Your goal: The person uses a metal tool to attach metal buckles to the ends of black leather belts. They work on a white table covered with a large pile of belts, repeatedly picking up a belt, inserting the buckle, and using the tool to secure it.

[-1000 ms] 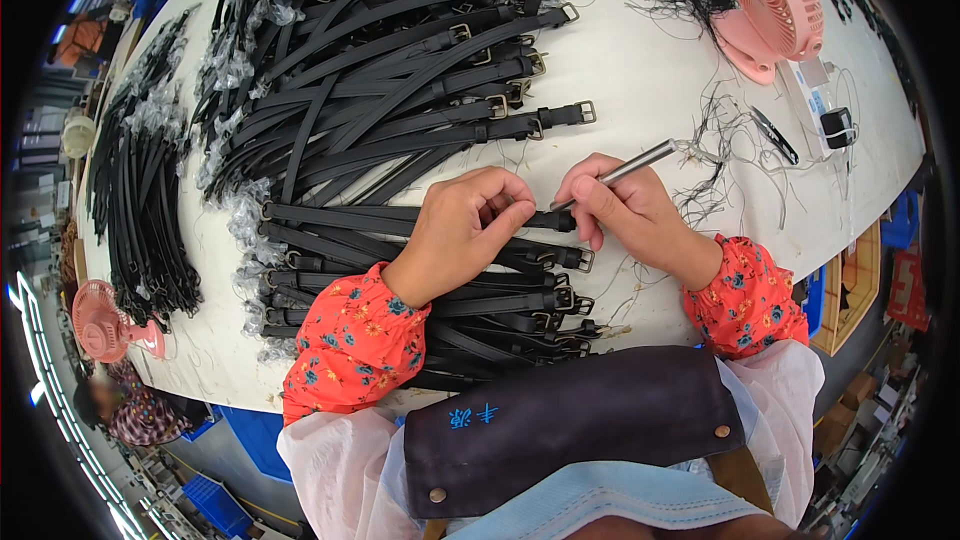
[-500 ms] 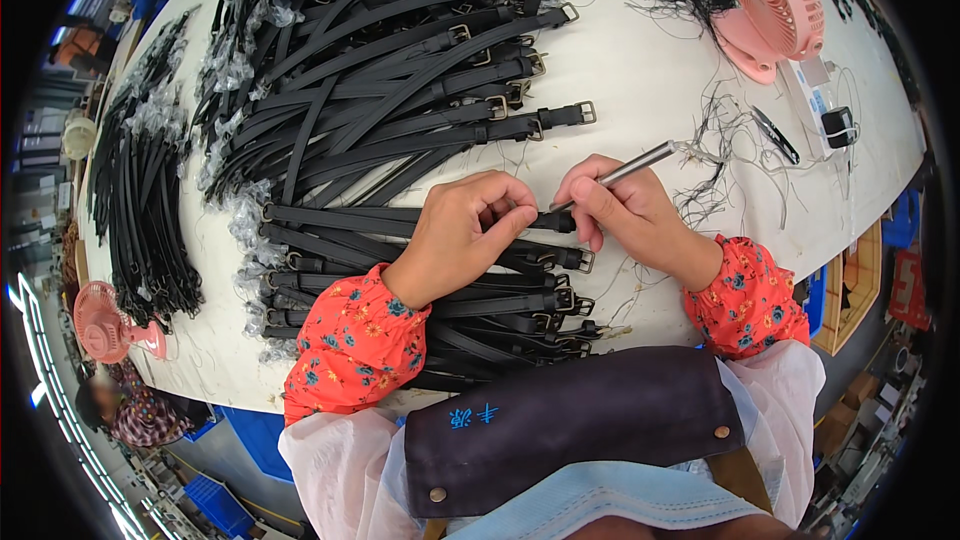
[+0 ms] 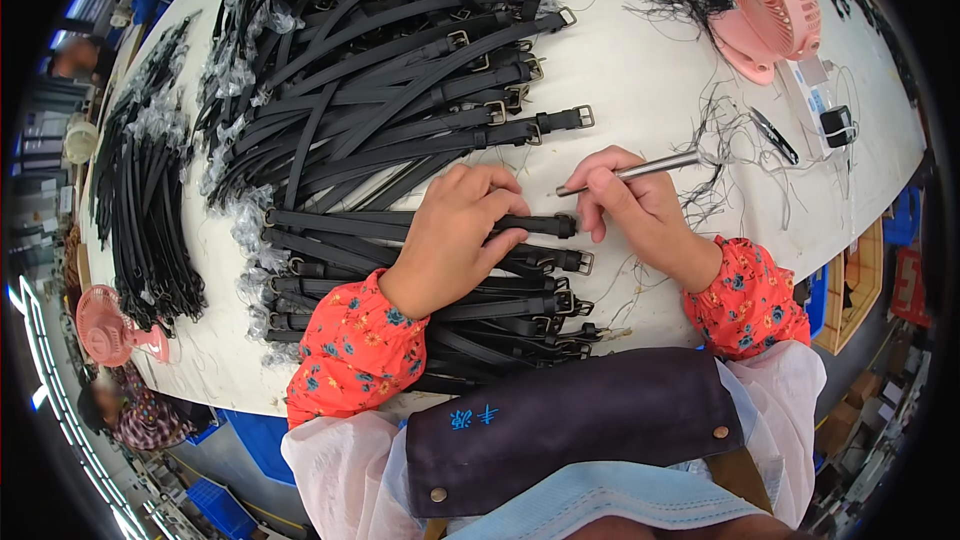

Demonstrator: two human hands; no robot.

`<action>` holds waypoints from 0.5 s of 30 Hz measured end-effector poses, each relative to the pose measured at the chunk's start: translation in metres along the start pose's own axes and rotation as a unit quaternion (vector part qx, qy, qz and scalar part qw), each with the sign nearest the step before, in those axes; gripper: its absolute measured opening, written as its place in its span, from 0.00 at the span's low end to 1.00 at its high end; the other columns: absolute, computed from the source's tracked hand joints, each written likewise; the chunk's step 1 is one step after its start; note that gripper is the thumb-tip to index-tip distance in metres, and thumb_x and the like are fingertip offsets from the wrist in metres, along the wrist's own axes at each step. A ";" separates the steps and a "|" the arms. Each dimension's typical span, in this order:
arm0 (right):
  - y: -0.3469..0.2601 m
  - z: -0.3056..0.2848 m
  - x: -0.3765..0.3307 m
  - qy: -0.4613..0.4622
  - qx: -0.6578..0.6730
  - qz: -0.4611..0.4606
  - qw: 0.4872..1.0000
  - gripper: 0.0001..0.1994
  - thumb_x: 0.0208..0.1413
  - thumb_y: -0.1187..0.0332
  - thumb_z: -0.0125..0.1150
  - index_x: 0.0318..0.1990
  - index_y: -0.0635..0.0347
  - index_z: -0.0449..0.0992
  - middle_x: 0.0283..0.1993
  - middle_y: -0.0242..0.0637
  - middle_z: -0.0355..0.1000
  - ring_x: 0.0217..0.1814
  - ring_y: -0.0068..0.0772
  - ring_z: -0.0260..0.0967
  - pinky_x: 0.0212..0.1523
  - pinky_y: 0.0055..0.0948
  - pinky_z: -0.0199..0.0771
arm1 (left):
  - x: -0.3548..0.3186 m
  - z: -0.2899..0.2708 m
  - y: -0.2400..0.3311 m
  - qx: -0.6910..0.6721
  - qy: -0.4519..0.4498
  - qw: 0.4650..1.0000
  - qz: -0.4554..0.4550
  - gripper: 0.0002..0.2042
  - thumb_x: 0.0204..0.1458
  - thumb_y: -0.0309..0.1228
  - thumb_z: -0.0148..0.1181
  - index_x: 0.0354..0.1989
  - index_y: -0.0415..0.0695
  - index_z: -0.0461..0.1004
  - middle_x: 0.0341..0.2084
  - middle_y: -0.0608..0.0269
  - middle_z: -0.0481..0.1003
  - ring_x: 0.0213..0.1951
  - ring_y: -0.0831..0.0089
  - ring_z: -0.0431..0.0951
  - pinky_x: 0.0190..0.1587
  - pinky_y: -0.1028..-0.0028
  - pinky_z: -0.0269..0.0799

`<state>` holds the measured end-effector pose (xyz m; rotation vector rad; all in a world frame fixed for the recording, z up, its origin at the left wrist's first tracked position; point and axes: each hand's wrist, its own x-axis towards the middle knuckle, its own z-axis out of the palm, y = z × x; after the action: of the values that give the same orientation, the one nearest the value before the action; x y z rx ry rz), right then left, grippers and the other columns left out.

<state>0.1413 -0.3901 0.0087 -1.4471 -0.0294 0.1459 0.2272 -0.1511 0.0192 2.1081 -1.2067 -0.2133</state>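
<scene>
My left hand (image 3: 462, 230) is closed over a black belt (image 3: 545, 225), with the thumb and fingers on either side of the strap near its end. In my right hand (image 3: 635, 202) is a slim silver pen-like tool (image 3: 655, 167), pinched between thumb and fingers. Its thin tip points left, a little above the belt and apart from it. More black belts with metal buckles (image 3: 570, 300) lie side by side under and below my left hand. A large heap of black belts (image 3: 400, 90) spreads beyond it, with plastic wrap (image 3: 255, 230) around their left ends.
A pink fan (image 3: 765, 10) stands at the far right beside a white box (image 3: 808, 100) and a black adapter (image 3: 838, 125). Black-handled snips (image 3: 774, 136) lie among loose threads (image 3: 712, 145). Farther left are a bundle of thin black straps (image 3: 150, 200) and another pink fan (image 3: 108, 325).
The tool's tip has lifted from the belt's end, and the tool now lies flatter. My left fingers have opened from a pinch and come down around the strap.
</scene>
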 end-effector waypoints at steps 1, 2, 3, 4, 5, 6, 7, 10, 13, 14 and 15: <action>0.002 0.000 0.000 0.003 0.007 -0.014 1.000 0.16 0.74 0.60 0.49 0.48 0.65 0.76 0.37 0.34 0.75 0.32 0.19 0.73 0.33 0.23 0.74 | 0.000 0.001 0.000 0.020 0.005 1.000 0.009 0.12 0.46 0.24 0.71 0.39 0.44 0.79 0.41 0.61 0.77 0.44 0.58 0.75 0.52 0.64 0.68; 0.004 0.000 0.000 0.005 0.015 -0.028 0.999 0.15 0.74 0.61 0.49 0.50 0.65 0.76 0.37 0.34 0.75 0.34 0.20 0.73 0.36 0.23 0.75 | -0.001 0.002 0.000 0.042 0.010 0.999 0.018 0.11 0.46 0.23 0.71 0.39 0.44 0.79 0.40 0.62 0.78 0.43 0.58 0.75 0.51 0.64 0.69; 0.005 0.001 0.001 0.010 -0.004 -0.060 0.998 0.15 0.74 0.61 0.49 0.52 0.64 0.75 0.38 0.34 0.76 0.36 0.21 0.74 0.38 0.24 0.76 | -0.001 0.002 0.000 0.063 0.015 0.998 0.026 0.11 0.46 0.22 0.71 0.38 0.44 0.79 0.39 0.62 0.78 0.42 0.59 0.76 0.50 0.65 0.70; 0.005 0.003 0.003 0.015 -0.023 -0.093 0.995 0.14 0.74 0.62 0.50 0.53 0.64 0.74 0.38 0.34 0.76 0.38 0.22 0.74 0.41 0.25 0.76 | -0.001 0.002 0.001 0.095 0.029 0.994 0.055 0.10 0.46 0.22 0.70 0.38 0.44 0.79 0.38 0.63 0.78 0.41 0.60 0.76 0.47 0.65 0.71; 0.006 0.005 0.004 0.020 -0.043 -0.124 0.991 0.14 0.74 0.62 0.50 0.55 0.63 0.74 0.39 0.34 0.77 0.40 0.23 0.75 0.44 0.26 0.76 | -0.002 0.002 0.003 0.127 0.043 0.987 0.084 0.10 0.46 0.21 0.69 0.37 0.44 0.79 0.37 0.64 0.79 0.39 0.61 0.76 0.45 0.66 0.71; 0.006 0.004 0.004 0.016 -0.063 -0.122 0.990 0.14 0.74 0.62 0.50 0.55 0.63 0.74 0.40 0.35 0.78 0.42 0.24 0.75 0.45 0.26 0.76 | -0.002 0.002 0.004 0.158 0.057 0.979 0.113 0.10 0.46 0.21 0.68 0.37 0.44 0.79 0.36 0.65 0.79 0.38 0.62 0.76 0.43 0.67 0.71; 0.006 0.004 0.004 0.012 -0.083 -0.119 0.989 0.14 0.74 0.62 0.50 0.55 0.63 0.74 0.41 0.36 0.78 0.43 0.25 0.76 0.47 0.26 0.76 | -0.003 0.004 0.001 0.132 0.049 0.984 0.106 0.09 0.46 0.20 0.67 0.37 0.44 0.79 0.36 0.65 0.79 0.37 0.62 0.76 0.41 0.67 0.72; 0.003 0.006 0.002 -0.019 -0.120 -0.109 0.986 0.14 0.74 0.63 0.50 0.55 0.63 0.74 0.44 0.38 0.79 0.46 0.26 0.77 0.49 0.27 0.76 | -0.006 0.010 -0.010 0.073 0.031 0.993 0.092 0.08 0.47 0.20 0.66 0.37 0.42 0.79 0.38 0.64 0.79 0.35 0.63 0.77 0.37 0.66 0.73; 0.003 0.006 0.002 -0.032 -0.132 -0.108 0.985 0.14 0.74 0.63 0.50 0.56 0.63 0.74 0.44 0.39 0.80 0.47 0.27 0.77 0.51 0.28 0.76 | -0.002 0.002 -0.005 0.098 0.012 0.988 0.115 0.08 0.48 0.21 0.67 0.37 0.41 0.79 0.37 0.62 0.78 0.35 0.61 0.79 0.36 0.64 0.75; 0.003 0.006 0.002 -0.036 -0.133 -0.110 0.984 0.14 0.74 0.63 0.50 0.56 0.63 0.74 0.44 0.39 0.80 0.48 0.27 0.78 0.52 0.28 0.76 | 0.000 -0.004 0.002 0.142 0.004 0.981 0.135 0.08 0.48 0.21 0.67 0.37 0.40 0.79 0.37 0.61 0.78 0.35 0.61 0.79 0.36 0.64 0.76; 0.002 0.005 0.002 -0.042 -0.123 -0.100 0.986 0.14 0.74 0.63 0.51 0.56 0.63 0.74 0.44 0.39 0.80 0.48 0.28 0.78 0.52 0.29 0.77 | 0.001 -0.008 0.006 0.186 -0.005 0.970 0.154 0.08 0.48 0.22 0.68 0.37 0.40 0.78 0.37 0.60 0.77 0.35 0.60 0.80 0.36 0.64 0.76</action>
<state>0.1426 -0.3846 0.0070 -1.6739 -0.2689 0.0394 0.2270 -0.1497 0.0285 2.1872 -1.6631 0.1563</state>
